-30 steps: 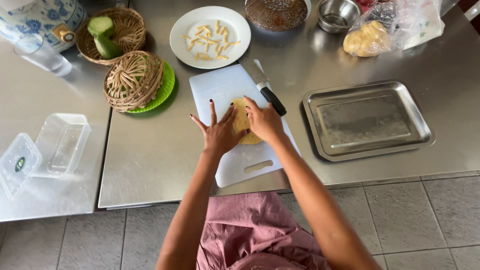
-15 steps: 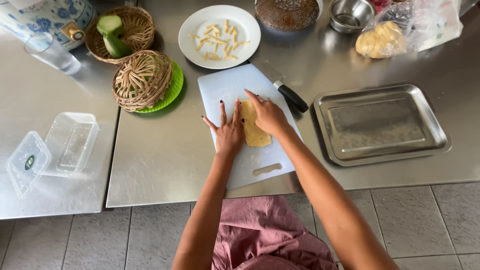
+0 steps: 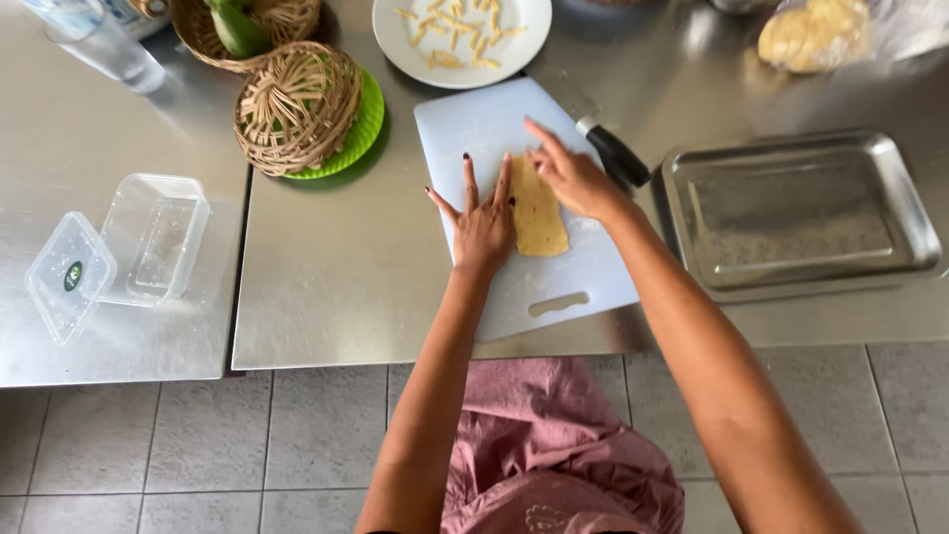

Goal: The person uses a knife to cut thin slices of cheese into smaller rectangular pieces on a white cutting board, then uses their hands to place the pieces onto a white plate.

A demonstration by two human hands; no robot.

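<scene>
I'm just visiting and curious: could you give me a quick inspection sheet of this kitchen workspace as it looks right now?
Surface: steel table, two tops butted together, seam at left.
Job's things: flat yellow dough piece on a pale cutting board; black-handled knife at the board's right edge.
Clutter: white plate of cut strips, upturned wicker basket on a green dish, metal tray, clear box with lid, bagged yellow food.
Hands: left hand flat, beside the dough; right hand fingers on its top end.
Cables: nothing seen.
Surroundings: grey tiled floor.
</scene>
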